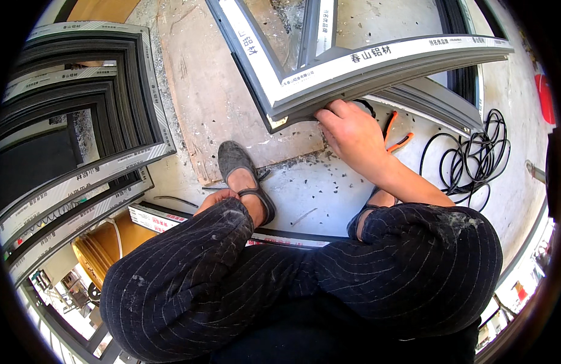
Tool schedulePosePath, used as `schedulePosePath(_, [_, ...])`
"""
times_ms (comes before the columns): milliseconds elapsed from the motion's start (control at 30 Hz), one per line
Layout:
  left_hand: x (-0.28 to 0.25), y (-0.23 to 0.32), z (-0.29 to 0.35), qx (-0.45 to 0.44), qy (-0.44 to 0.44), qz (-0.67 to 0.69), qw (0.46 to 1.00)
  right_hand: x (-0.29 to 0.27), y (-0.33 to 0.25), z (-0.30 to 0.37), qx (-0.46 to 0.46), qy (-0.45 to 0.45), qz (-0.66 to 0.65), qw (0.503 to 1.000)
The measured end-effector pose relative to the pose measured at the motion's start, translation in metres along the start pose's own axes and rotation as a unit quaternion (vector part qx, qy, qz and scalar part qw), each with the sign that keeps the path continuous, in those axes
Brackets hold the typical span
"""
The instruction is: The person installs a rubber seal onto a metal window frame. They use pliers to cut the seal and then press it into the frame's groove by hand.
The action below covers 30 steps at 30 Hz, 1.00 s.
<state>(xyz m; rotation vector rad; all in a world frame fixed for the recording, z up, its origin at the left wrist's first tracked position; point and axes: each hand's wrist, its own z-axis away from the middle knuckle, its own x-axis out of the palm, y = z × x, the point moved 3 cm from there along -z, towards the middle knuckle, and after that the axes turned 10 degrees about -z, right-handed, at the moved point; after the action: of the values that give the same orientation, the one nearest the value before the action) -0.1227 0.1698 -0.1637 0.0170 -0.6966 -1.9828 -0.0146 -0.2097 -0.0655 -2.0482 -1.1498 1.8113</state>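
A grey aluminium window frame (pixel 371 70) with white printed film on its faces stands tilted ahead of me, its near corner pointing toward my feet. My right hand (pixel 356 133) is at the underside of its near edge, fingers curled against the profile; the fingertips are partly hidden. Low beside my left ankle is my left hand (pixel 216 199), its fingers bent and pressed together. My left knee covers part of that hand, and what it may hold cannot be made out. Orange-handled pliers (pixel 400 142) lie on the floor just beyond my right wrist.
Several dark frames (pixel 119 91) are stacked at the left. A coiled black cable (pixel 474 158) lies on the floor at the right. Film-covered profiles (pixel 150 218) stretch across below my legs. Dark scraps surround a board (pixel 189 103), and a yellow round object (pixel 92 255) stands at the lower left.
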Motion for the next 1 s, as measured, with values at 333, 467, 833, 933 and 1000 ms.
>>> schedulePosePath(333, [0.016, 0.019, 0.011, 0.009, 0.052, -0.05, 0.997, 0.001, 0.001, 0.002, 0.002, -0.01, -0.001, 1.0])
schedulePosePath(467, [0.007, 0.014, 0.003, -0.001, 0.023, -0.045, 0.999, 0.0, 0.003, 0.004, 0.026, -0.039, 0.003, 0.999])
schedulePosePath(833, [0.037, 0.111, 0.038, 0.009, 0.085, 0.043, 0.995, 0.002, 0.004, 0.005, 0.032, -0.044, 0.01, 0.998])
schedulePosePath(933, [0.033, 0.136, 0.05, -0.046, -0.003, -0.097, 0.994, 0.002, 0.006, 0.004, 0.025, -0.029, 0.004, 0.999])
schedulePosePath(1000, [0.027, 0.131, 0.054, -0.06, 0.02, -0.213, 0.975, 0.001, 0.004, 0.003, 0.009, 0.001, -0.001, 1.0])
